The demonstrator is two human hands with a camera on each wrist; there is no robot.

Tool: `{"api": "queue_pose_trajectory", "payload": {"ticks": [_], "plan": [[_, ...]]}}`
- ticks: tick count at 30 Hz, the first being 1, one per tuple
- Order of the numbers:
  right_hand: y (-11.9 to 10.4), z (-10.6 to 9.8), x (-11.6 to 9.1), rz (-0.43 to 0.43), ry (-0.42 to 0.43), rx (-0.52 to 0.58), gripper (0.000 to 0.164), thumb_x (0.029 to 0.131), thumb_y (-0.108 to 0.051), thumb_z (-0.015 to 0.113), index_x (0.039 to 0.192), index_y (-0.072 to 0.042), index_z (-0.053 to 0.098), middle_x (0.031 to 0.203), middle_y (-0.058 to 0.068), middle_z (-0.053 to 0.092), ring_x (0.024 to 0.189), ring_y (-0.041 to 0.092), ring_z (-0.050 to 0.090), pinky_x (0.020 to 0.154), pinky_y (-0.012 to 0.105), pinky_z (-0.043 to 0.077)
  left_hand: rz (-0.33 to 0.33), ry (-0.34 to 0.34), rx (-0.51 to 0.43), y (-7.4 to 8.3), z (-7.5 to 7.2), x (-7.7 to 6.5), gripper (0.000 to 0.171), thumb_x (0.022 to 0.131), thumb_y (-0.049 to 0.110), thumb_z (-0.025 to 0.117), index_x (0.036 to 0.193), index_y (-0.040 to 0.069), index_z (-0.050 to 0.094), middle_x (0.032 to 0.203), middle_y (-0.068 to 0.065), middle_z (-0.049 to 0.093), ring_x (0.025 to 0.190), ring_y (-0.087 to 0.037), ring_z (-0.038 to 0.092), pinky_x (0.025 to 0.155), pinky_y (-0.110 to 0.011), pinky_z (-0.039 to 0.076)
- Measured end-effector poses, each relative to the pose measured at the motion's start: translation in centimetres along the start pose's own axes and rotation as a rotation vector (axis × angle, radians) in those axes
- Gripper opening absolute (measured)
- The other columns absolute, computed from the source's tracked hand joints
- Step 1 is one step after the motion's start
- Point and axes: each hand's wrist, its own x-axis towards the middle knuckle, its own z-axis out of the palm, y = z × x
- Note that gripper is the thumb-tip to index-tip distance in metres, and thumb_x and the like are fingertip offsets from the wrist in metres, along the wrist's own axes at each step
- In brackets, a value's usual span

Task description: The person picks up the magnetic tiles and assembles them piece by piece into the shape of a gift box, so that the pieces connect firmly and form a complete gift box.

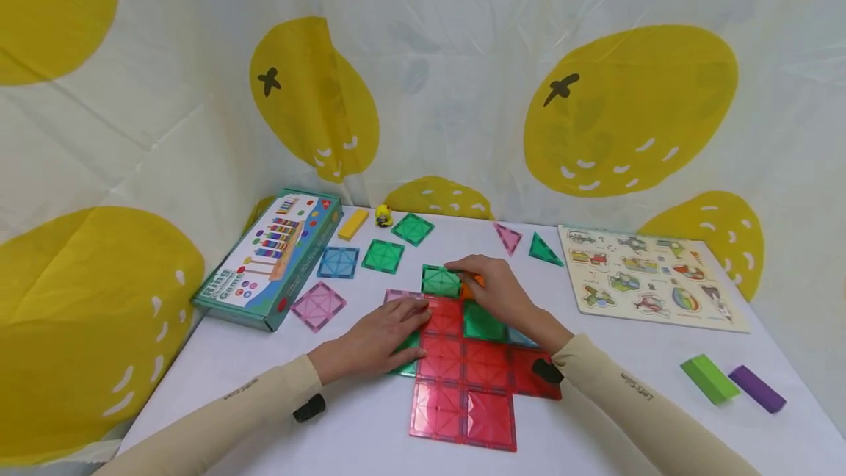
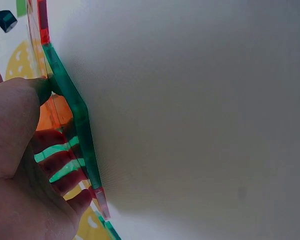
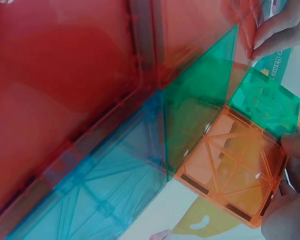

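Translucent magnetic tiles are joined in the middle of the table in the head view, mostly red tiles (image 1: 441, 358). My left hand (image 1: 380, 340) rests on their left side, fingers spread over the red, pink (image 1: 402, 294) and green (image 1: 405, 369) tiles. At the far edge my right hand (image 1: 496, 289) holds an orange tile (image 3: 230, 165) by its edge, one fingertip touching the corner of a green tile (image 1: 440, 281). The orange tile adjoins that green tile; my right hand partly covers it in the head view. Near it are another green tile (image 3: 202, 97) and a blue tile (image 3: 105, 185).
Loose tiles lie beyond: pink (image 1: 319, 305), blue (image 1: 338, 262), green (image 1: 382, 255), plus two triangles (image 1: 545, 249) farther right. A game box (image 1: 267, 255) stands left, a picture puzzle board (image 1: 651, 278) right. Green (image 1: 710, 379) and purple (image 1: 758, 389) blocks lie near the right edge.
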Motion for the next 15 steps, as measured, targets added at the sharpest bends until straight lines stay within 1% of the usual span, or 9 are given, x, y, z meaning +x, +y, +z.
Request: {"api": "queue_pose_trajectory", "payload": {"ticks": [6,11,15], "plan": [[0.40,-0.56,-0.22,0.017,0.017,0.006,0.033,0.097,0.007,0.072,0.127,-0.006,0.078,0.119,0.003,0.076,0.112,0.024,0.070,0.095,0.044,0.058,-0.005,-0.007,0.013,-0.04,0.01,0.02,0.072,0.106,0.051,0.060,0.161,0.007,0.044,0.166,-0.013,0.035,0.151,-0.029,0.032,0.119,-0.044,0.037],[0.60,-0.49,-0.22,0.015,-0.009,0.029,0.034,0.098,0.005,0.071,0.129,-0.008,0.077,0.121,0.002,0.076,0.115,0.022,0.069,0.097,0.043,0.057,-0.001,0.001,0.003,-0.13,-0.08,0.01,0.072,0.106,0.050,0.062,0.161,0.007,0.044,0.164,-0.014,0.037,0.150,-0.029,0.034,0.119,-0.044,0.037],[0.55,-0.40,-0.37,0.007,0.001,0.022,0.034,0.097,0.006,0.072,0.128,-0.008,0.078,0.119,0.001,0.076,0.113,0.022,0.069,0.097,0.043,0.058,0.004,0.003,-0.006,-0.14,0.06,0.01,0.071,0.106,0.048,0.061,0.160,0.006,0.044,0.163,-0.014,0.038,0.150,-0.030,0.034,0.119,-0.044,0.037]]}}
